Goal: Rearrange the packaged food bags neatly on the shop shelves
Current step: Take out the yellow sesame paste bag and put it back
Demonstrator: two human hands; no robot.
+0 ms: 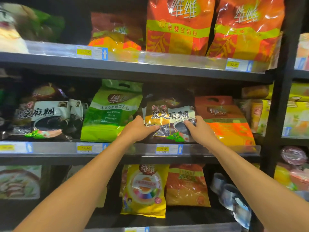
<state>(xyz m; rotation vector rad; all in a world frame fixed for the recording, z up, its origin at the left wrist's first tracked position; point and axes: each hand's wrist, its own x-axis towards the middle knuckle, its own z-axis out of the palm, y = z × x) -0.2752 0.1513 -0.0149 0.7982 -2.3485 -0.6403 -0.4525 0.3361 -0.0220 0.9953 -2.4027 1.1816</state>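
A black sesame paste bag stands on the middle shelf between a green soybean milk powder bag and an orange bag. My left hand grips its lower left side. My right hand grips its lower right side. The bag leans slightly forward and its bottom is partly hidden by my hands.
More black sesame bags sit at the left of the middle shelf. Large orange bags fill the top shelf. A yellow bag and an orange bag stand on the lower shelf, with grey packets beside them. A dark upright post borders the right.
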